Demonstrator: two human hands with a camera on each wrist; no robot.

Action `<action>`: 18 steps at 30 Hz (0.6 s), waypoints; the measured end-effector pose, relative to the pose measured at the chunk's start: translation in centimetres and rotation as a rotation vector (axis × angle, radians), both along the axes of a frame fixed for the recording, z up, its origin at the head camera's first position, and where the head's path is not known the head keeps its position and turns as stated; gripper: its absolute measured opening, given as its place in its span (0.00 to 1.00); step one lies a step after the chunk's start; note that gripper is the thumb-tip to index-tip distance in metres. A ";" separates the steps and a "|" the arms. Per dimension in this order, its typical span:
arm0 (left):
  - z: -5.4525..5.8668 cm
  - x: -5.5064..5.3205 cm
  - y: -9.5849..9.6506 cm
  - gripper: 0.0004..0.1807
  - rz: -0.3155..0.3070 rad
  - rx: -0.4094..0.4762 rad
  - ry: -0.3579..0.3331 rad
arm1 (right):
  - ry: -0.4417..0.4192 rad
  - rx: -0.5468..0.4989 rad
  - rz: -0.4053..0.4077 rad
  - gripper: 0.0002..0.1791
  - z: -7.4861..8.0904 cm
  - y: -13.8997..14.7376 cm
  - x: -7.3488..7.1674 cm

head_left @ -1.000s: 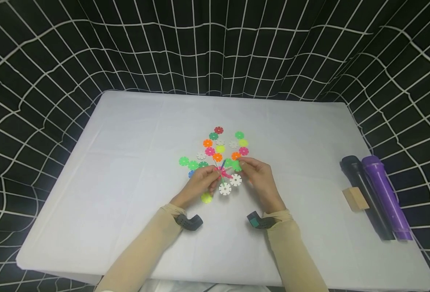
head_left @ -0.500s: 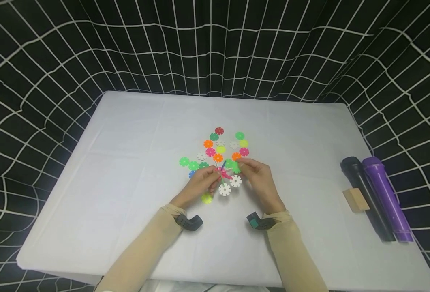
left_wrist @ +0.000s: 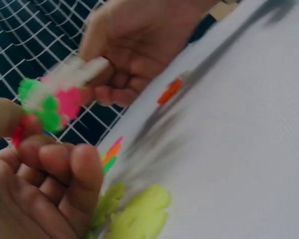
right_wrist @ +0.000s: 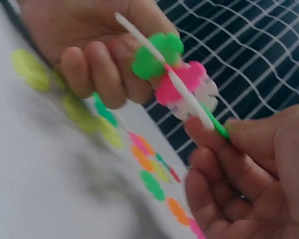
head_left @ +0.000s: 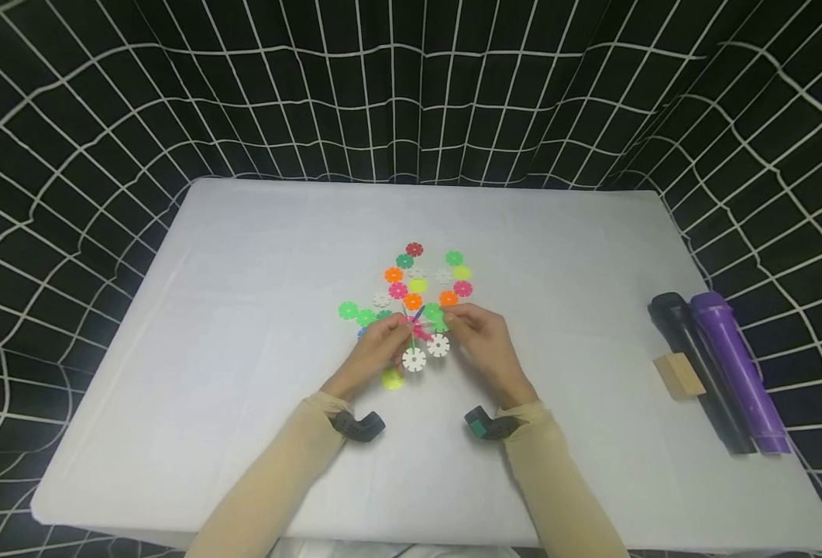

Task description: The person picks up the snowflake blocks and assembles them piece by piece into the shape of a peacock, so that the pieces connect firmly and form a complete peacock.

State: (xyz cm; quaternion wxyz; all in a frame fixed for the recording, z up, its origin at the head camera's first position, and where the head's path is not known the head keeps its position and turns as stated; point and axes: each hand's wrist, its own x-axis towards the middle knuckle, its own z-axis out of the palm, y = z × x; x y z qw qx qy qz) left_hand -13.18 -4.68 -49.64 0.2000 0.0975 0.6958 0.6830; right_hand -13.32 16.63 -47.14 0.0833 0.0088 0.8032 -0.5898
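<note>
Small notched plastic snowflake discs are joined into a cluster held between both hands. My left hand (head_left: pixel 372 350) pinches the cluster at its left side, near a pink disc (right_wrist: pixel 182 82). A bright green disc (right_wrist: pixel 158 56) is also joined there. Two white discs, one a lower white disc (head_left: pixel 414 359) and one to its right, a white disc (head_left: pixel 438 345), stick out toward me. My right hand (head_left: pixel 487 345) pinches a green disc (right_wrist: pixel 217 122) edge-on at the cluster's right side. The fingertips partly hide the joints between discs.
Loose discs in several colours lie on the white table (head_left: pixel 208 349) beyond the hands, with a yellow disc (head_left: pixel 393 379) beside my left hand. At the right lie a black tube (head_left: pixel 710 387), a purple tube (head_left: pixel 741 376) and a wooden block (head_left: pixel 679 376).
The cluster has turned and shifted slightly left, its white discs now closer to my left hand. My right hand has moved a little left with it. The loose discs lie as before.
</note>
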 end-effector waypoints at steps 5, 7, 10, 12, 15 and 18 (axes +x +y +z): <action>-0.1 -0.2 -0.1 0.14 0.031 0.088 -0.065 | 0.037 0.110 -0.030 0.20 0.2 1.9 -0.5; -0.1 -0.2 -0.3 0.14 0.041 0.128 -0.078 | 0.041 0.247 -0.042 0.21 0.2 3.0 -0.8; -0.2 -0.2 -0.6 0.13 0.046 0.185 -0.093 | 0.016 0.430 0.022 0.21 0.2 4.5 -1.0; -0.2 -0.1 -0.7 0.12 0.045 0.206 -0.100 | -0.006 0.501 0.109 0.21 0.3 5.1 -1.0; -0.2 -0.1 -0.7 0.10 0.052 0.210 -0.097 | -0.006 0.595 0.240 0.24 0.6 5.6 -0.8; 0.0 -0.2 -0.6 0.08 0.067 0.200 -0.092 | 0.025 0.699 0.294 0.25 0.6 5.7 -0.7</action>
